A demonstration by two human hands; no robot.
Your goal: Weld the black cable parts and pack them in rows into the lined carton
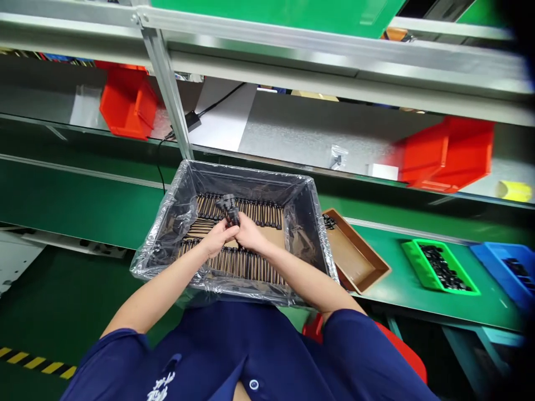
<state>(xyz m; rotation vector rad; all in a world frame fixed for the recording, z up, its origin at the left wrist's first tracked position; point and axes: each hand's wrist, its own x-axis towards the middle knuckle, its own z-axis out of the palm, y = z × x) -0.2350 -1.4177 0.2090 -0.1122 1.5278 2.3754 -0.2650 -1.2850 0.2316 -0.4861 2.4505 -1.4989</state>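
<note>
A view from a person's head, looking down over a dark blue shirt and two bare forearms that reach forward into a box (pixel 307 223) on the lap or table edge. The box is lined with crinkled clear plastic, and its floor holds neat rows of thin black parts (pixel 240 264) lying side by side on brown card.

The left hand (pixel 216 236) and the right hand (pixel 249 233) meet over the middle of the box, touching each other. Between them they hold a small bundle of the same black pieces (pixel 229 206), which stands up just above the fingertips. Both grips are closed around the lower end of this bundle; how the individual fingers lie cannot be made out.

Just to the right of the box sits a shallow brown tray (pixel 355 262), with a few dark pieces at its far corner. Further right on the green table (pixel 384 289) are a green tray (pixel 412 262) filled with small black parts and a blue bin (pixel 487 259), partly cut off by the picture's edge.

Behind the box a metal post (pixel 169 92) rises to a shelf frame. On the grey shelf stand one red bin (pixel 127 103) at the left and another red bin (pixel 453 153) at the right, well apart. A black cable (pixel 159 161) runs down beside the post.
</note>
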